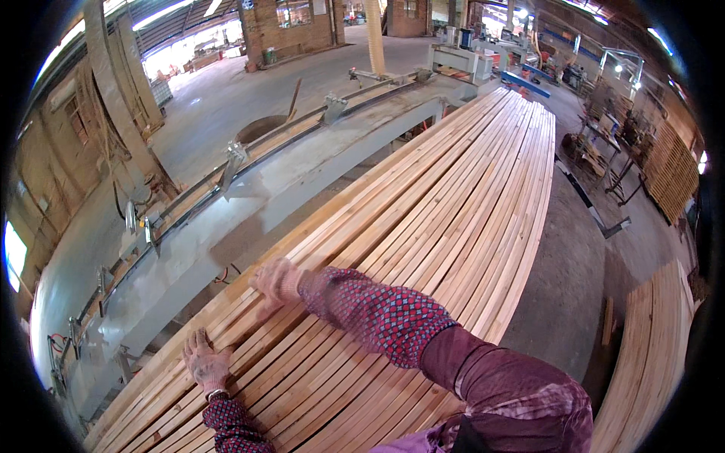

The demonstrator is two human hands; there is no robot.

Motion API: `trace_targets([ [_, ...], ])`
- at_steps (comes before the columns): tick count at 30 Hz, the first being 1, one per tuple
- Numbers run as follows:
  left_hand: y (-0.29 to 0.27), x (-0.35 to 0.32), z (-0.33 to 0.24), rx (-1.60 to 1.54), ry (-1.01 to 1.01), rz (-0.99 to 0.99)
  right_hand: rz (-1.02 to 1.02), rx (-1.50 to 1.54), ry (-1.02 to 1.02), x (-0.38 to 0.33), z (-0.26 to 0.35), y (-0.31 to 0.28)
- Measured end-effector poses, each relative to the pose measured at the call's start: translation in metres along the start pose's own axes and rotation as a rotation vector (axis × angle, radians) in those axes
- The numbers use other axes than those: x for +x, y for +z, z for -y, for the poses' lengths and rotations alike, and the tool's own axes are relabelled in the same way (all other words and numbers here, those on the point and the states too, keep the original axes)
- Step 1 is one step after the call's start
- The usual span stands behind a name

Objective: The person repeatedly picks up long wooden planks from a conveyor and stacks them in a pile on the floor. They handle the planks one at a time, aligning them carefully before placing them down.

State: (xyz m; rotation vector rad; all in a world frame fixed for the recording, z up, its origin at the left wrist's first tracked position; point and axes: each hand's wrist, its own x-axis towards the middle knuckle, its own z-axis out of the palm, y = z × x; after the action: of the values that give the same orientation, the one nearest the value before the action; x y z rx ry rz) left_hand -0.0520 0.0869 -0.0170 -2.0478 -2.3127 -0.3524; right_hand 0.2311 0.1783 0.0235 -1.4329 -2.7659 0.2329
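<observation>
A long grey machine bed (249, 204) is seen along the left, just beside the stack of long pale wooden slats (453, 204). The left hand (205, 364) is laid flat near the stack's left edge, fingers spread; the right hand (277, 283) is curled over slats there. Bare concrete floor (574, 264) is left open to the right.

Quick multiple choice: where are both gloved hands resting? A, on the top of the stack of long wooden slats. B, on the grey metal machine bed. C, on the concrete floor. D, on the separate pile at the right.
A: the left hand and right hand both lie flat on the stack of long wooden slats.
</observation>
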Motion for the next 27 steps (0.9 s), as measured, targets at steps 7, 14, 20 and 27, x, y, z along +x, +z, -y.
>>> trace_targets([
  [7, -0.014, 0.001, -0.015, -0.098, -0.156, 0.125, 0.225, 0.281, 0.076, 0.076, -0.010, 0.017],
  [14, -0.039, -0.038, -0.019, 0.083, -0.005, 0.085, 0.409, 0.237, 0.335, 0.055, 0.003, -0.007],
  [20, -0.052, -0.044, -0.023, -0.055, -0.022, 0.115, 0.372, 0.067, 0.248, 0.071, -0.012, 0.010],
  [27, -0.051, -0.048, -0.019, -0.053, -0.001, 0.126, 0.134, -0.040, 0.201, 0.058, -0.001, 0.008],
])
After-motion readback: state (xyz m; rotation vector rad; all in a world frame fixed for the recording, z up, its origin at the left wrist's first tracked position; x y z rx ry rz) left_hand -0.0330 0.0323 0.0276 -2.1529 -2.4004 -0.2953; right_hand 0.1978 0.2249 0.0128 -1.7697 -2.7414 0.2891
